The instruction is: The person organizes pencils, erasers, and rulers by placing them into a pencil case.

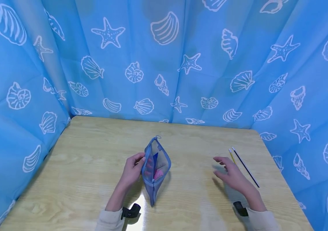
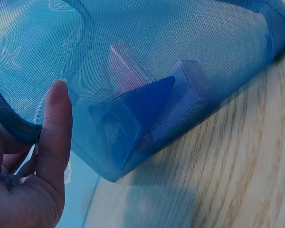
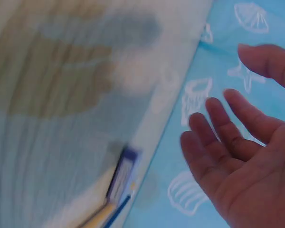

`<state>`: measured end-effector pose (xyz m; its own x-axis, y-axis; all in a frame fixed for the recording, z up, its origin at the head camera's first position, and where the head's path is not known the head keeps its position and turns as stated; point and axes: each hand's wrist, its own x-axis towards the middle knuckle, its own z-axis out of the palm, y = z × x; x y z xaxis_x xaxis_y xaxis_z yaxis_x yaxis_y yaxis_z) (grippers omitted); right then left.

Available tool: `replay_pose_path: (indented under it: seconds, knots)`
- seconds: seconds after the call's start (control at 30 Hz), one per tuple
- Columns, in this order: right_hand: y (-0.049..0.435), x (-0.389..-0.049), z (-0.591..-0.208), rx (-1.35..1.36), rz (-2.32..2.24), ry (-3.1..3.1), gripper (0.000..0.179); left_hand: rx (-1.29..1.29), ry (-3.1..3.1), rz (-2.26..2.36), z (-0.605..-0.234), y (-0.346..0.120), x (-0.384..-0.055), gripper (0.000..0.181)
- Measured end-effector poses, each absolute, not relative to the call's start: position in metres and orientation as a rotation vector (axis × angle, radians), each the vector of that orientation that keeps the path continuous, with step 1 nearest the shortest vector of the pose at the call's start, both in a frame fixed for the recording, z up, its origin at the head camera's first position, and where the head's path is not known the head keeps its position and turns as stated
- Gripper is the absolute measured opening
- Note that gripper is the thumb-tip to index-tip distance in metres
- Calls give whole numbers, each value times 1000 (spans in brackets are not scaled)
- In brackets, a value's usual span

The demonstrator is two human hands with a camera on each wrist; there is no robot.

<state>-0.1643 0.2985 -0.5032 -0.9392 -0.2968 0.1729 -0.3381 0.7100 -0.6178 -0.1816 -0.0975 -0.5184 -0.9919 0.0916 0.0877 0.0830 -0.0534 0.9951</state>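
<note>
No legible text, brand or number in any view; dark-ended block (image 3: pixel 123 174) on table (image 3: pixel 61 156) has a pale side panel, too blurred to read; small tag (image 1: pixel 159 148) inside mesh pouch (image 1: pixel 152 190), too tiny; dark pencil (image 1: pixel 246 167), same. Curtain (image 1: pixel 140 35) prints: white shells and starfish, pictures only.

From 6 o'clock, the head camera faces 12, angled down; nearer, the left-wrist view shares its pouch (image 1: pixel 163 162), the right-wrist view its curtain (image 1: pixel 164 64).
</note>
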Motion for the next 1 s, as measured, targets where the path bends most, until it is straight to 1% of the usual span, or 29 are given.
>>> replay_pose_path:
  seconds: [0.33, 0.5, 0.8, 1.0]
  knots:
    - [334, -160, -502, 368, 865, -3007, 54, 215, 2224, 2219, -519, -99, -181, 24]
    - [341, -163, -507, 356, 816, -3052, 52, 164, 2167, 2240, -520, -99, -181, 23]
    - [352, -164, -508, 309, 826, -3068, 54, 169, 2127, 2252, -520, -98, -183, 24]
    - [358, -172, -512, 254, 850, -3123, 48, 163, 2119, 2247, -518, -99, -185, 25]
